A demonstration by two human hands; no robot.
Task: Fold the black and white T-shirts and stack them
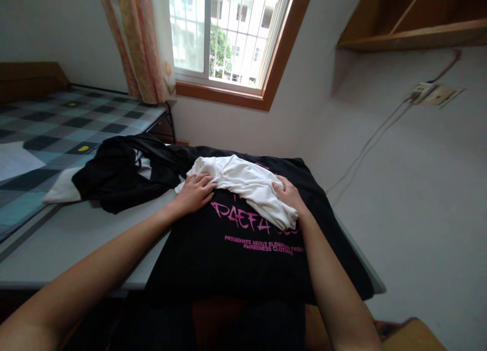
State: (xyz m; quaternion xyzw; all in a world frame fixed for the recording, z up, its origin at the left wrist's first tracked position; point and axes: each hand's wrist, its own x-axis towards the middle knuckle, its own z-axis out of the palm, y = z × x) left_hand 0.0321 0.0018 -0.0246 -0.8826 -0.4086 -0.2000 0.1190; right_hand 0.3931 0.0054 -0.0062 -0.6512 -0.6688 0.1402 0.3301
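Observation:
A crumpled white garment [243, 181], perhaps a shirt, lies bunched across a black T-shirt [213, 259] with pink lettering. The black T-shirt is spread over the table and hangs over its front edge. My left hand [196, 192] rests on the left end of the white garment, fingers stretched out and lying flat. At the other end, my right hand [288, 192] has its thumb and fingers closed on the white fabric. Part of the lettering is covered by the white garment.
A heap of black and white clothing [122, 173] lies to the left on the white tabletop [99, 244]. Beyond it is a bed with a checked cover [68, 120] and a sheet of paper [19, 161]. A cable [367, 150] hangs along the right wall, from a socket [436, 95].

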